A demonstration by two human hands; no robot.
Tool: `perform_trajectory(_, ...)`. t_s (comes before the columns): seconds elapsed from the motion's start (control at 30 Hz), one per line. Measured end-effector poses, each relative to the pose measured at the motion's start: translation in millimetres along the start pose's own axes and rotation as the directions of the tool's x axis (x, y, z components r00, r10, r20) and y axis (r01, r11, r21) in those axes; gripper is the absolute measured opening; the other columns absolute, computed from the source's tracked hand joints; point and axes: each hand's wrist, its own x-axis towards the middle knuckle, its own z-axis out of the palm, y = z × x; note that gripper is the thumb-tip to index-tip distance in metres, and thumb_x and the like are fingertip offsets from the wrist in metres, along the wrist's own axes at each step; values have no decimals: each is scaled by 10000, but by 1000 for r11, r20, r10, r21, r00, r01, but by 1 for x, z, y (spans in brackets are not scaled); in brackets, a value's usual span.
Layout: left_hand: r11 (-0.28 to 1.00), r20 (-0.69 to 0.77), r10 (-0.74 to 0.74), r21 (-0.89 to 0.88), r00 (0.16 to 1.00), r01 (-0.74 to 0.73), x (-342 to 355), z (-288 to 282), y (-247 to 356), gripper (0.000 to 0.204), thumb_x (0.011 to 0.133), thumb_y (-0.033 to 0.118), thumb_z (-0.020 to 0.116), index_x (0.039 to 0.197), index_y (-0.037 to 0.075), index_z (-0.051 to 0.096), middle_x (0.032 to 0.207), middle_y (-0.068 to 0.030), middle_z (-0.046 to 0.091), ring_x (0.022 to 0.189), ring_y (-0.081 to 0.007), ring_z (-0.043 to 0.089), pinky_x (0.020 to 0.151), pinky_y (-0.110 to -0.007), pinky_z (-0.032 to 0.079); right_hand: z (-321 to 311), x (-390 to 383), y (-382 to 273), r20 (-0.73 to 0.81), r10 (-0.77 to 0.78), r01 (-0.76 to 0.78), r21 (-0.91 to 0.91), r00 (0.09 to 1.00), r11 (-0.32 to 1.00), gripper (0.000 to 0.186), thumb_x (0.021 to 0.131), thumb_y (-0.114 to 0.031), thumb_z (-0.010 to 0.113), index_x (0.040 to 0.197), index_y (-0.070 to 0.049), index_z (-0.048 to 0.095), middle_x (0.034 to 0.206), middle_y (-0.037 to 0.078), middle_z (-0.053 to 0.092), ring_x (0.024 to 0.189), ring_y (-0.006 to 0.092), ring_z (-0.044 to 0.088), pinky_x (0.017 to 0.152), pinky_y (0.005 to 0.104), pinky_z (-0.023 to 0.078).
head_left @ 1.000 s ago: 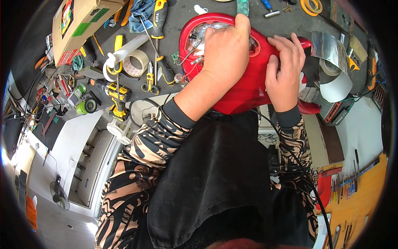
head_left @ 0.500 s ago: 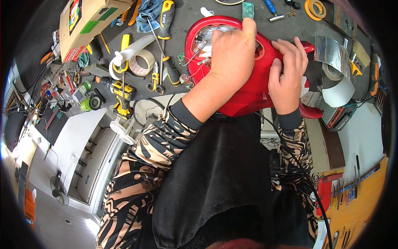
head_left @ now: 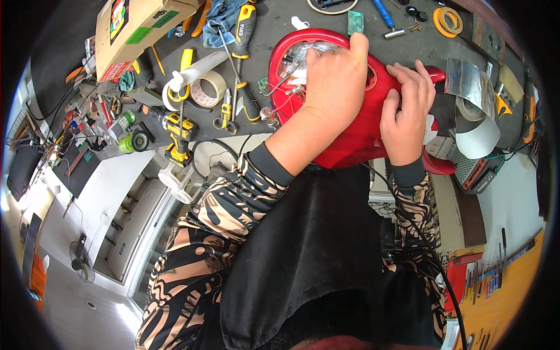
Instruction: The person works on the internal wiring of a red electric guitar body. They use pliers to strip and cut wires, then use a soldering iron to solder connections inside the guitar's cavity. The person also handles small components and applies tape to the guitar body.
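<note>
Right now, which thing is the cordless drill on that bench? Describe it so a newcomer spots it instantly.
Start at the red guitar body under both hands, then go left along the dark bench past the pliers and the tape roll. The drill lies at the bench's near edge, beside a green round part. It is the only yellow-and-black tool with a pistol grip and a chuck.

Left hand [head_left: 335, 79] lies flat, right hand [head_left: 405, 111] seemingly curled, fingers bent.
</note>
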Motion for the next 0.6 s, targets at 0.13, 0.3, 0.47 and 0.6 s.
perform_trajectory(0.13,999,6,-3,33,1000,3,1,0,2,400,903,93,823,1161,47,522,730,-126,737,723,-372,762,800,-514,522,0,-2,1,1,19,-19,33,1000,999,423,974,39,599,1369,-65,708,1418,136,694,1547,441,495,1303,613,328)
perform_trajectory(0.3,999,5,-1,39,1000,1,1,-1,4,385,906,91,815,1157,48,526,714,-136,732,712,-378,764,802,-518,532,1,-4,3,-1,43,-42,38,999,998,408,988,11,601,1366,-93,714,1432,108,695,1571,409,488,1323,657,284)
perform_trajectory(0.47,996,12,9,89,1000,-10,2,-3,5,382,908,101,818,1157,48,532,703,-139,729,701,-381,766,795,-521,542,1,-7,5,4,55,-55,5,998,998,404,998,-17,605,1371,-122,718,1455,81,691,1582,379,486,1325,698,264)
perform_trajectory(0.6,994,8,18,105,1000,-19,2,-3,6,381,910,103,817,1159,45,534,697,-135,728,702,-381,770,791,-515,551,2,-7,6,0,48,-48,-14,999,999,409,996,-28,614,1375,-138,721,1466,67,687,1585,365,485,1327,702,263)
